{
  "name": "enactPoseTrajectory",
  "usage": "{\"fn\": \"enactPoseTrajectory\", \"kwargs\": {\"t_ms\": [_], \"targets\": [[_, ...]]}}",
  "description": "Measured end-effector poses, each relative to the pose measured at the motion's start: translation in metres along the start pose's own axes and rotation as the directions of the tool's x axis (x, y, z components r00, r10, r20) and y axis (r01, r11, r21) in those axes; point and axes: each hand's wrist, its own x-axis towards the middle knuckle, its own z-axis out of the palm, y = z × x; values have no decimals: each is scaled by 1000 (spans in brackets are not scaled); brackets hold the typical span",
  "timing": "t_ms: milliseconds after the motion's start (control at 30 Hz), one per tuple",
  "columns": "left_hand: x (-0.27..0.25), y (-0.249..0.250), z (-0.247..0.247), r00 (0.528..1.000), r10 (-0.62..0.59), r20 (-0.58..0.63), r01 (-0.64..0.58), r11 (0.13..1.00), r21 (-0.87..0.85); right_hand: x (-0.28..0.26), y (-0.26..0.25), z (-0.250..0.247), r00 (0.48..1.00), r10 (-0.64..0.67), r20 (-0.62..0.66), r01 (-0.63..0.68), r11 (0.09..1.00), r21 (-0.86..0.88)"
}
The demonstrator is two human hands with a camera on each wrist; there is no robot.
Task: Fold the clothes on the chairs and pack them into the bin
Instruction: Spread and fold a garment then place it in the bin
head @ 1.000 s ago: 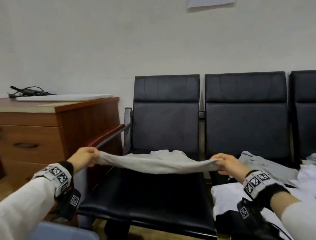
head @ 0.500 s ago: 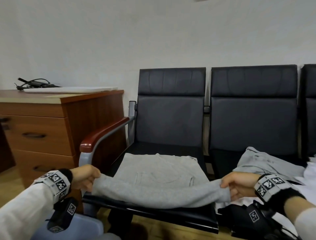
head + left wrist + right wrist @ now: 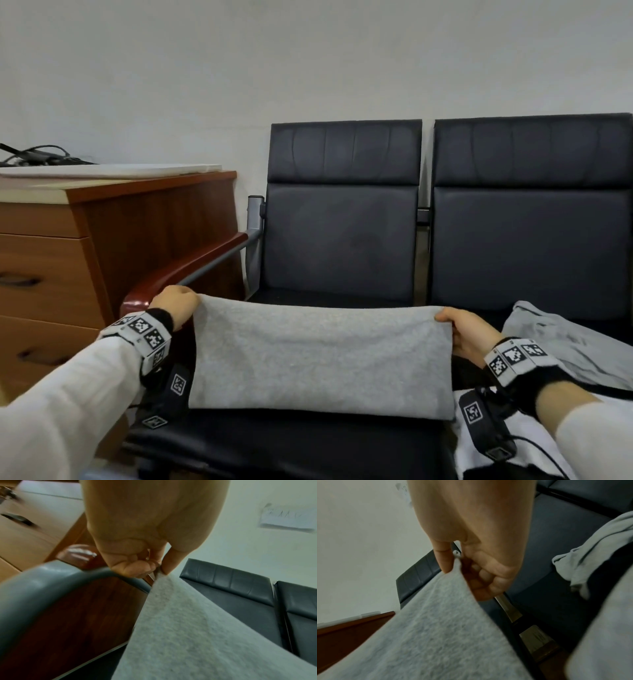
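Note:
A folded grey garment [image 3: 322, 356] hangs as a flat rectangle above the left black chair seat [image 3: 308, 442]. My left hand [image 3: 178, 305] pinches its upper left corner between thumb and curled fingers [image 3: 159, 566]. My right hand [image 3: 459, 325] pinches the upper right corner [image 3: 457, 563]. The cloth [image 3: 188, 628] stretches taut between both hands, its lower edge near the seat. The bin shows only as a pale sliver at the bottom left edge [image 3: 99, 475].
A wooden drawer cabinet [image 3: 85, 260] stands left of the chairs, beside a red-brown armrest [image 3: 185, 270]. More light grey clothing [image 3: 561, 342] and a black-and-white piece [image 3: 531, 442] lie on the right chair. The chair backs [image 3: 342, 219] stand against a white wall.
Both hands lifted the grey garment off the seat and raised it. It lay spread on the seat half a second ago; now it hangs folded between my hands.

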Motion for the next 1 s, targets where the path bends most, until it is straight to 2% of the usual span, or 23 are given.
{"fn": "enactPoseTrajectory", "kwargs": {"t_ms": [233,367,433,500,600,667,733,800,900,933,1000], "targets": [[68,5,61,992,-117,54,114,992,53,74,3,26,997,72,-42,-74,995,-65],[76,-1,97,964,-200,175,157,960,231,99,17,30,990,137,44,-135,990,-45],[76,2,106,983,-90,157,14,902,431,111,26,27,990,139,19,-140,990,31],[66,13,118,979,51,199,-143,865,482,122,34,26,993,116,-14,-115,993,17],[44,35,139,912,138,385,-324,819,474,129,44,34,995,87,-56,-93,990,-103],[31,45,149,856,60,513,-358,786,504,132,46,36,993,50,-104,-71,977,-203],[23,47,154,809,-9,588,-398,727,559,135,44,37,992,-5,-125,-42,929,-368],[16,46,160,809,-51,586,-424,640,640,134,39,41,994,-73,-81,28,888,-458],[18,37,170,822,-85,563,-404,610,682,130,33,50,987,-162,-6,129,803,-582],[18,35,172,826,-88,557,-395,614,683,129,29,53,983,-180,21,158,796,-584],[20,32,172,833,-96,546,-384,610,694,123,21,58,975,-213,68,220,859,-461]]}}
